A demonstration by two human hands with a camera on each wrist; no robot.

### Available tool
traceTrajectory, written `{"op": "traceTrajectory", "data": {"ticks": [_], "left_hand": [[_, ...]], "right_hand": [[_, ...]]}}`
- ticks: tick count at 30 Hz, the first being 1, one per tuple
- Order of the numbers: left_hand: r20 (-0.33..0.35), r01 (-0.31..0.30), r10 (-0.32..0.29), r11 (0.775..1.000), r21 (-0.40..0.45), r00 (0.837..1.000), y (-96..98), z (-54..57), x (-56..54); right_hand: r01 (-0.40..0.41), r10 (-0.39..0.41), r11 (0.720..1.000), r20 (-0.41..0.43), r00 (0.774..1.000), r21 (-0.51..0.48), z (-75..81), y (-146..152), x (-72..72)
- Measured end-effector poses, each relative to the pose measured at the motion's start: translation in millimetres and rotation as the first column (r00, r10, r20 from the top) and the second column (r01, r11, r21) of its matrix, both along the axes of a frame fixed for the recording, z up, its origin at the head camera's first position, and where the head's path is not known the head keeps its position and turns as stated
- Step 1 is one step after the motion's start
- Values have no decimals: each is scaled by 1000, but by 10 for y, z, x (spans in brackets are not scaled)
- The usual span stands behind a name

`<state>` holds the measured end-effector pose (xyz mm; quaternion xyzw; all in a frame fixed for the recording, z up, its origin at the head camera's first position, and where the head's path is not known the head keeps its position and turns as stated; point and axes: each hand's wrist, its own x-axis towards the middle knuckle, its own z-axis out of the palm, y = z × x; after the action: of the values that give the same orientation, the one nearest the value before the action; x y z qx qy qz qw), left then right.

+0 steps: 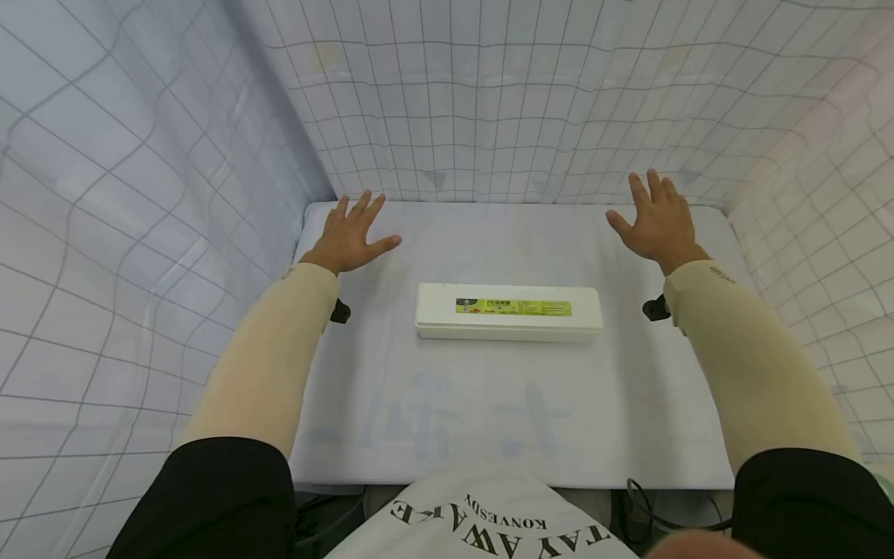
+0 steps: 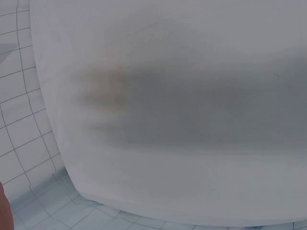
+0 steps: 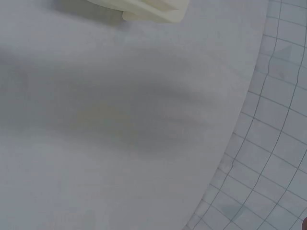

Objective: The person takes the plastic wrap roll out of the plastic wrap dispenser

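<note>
A long white lidded box (image 1: 510,330) with a yellow-green label (image 1: 513,307) lies across the middle of the white table. Its lid looks closed, and what it may hold is hidden. My left hand (image 1: 349,235) is held above the table's far left part, fingers spread, holding nothing. Over the far right part is my right hand (image 1: 659,221), also spread and holding nothing. Both hands are apart from the box. In the right wrist view one end of the box (image 3: 158,9) shows at the top edge. Only the hands' shadows fall on the table in the wrist views.
White grid-patterned curtains (image 1: 475,109) hang behind the table and on both sides. Faint blue marks (image 1: 419,419) show on the near part of the tabletop (image 1: 475,458). Dark cables (image 1: 649,512) hang at the table's near right edge.
</note>
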<state>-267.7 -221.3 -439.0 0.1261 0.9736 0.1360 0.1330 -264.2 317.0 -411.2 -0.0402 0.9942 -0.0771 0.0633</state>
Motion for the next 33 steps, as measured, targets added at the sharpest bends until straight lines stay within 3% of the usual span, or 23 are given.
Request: {"op": "traceTrajectory", "data": {"ticks": [22,33], "left_hand": [[55,10,-12,999,44,998,-13,-166,54],[81,68,-75,994,88,994,61,-239,74]], "right_hand": [[-83,84,996,-17,996,19,24,-359,-28],[-138,138,990,-32,990,19,26,-524,-17]]}}
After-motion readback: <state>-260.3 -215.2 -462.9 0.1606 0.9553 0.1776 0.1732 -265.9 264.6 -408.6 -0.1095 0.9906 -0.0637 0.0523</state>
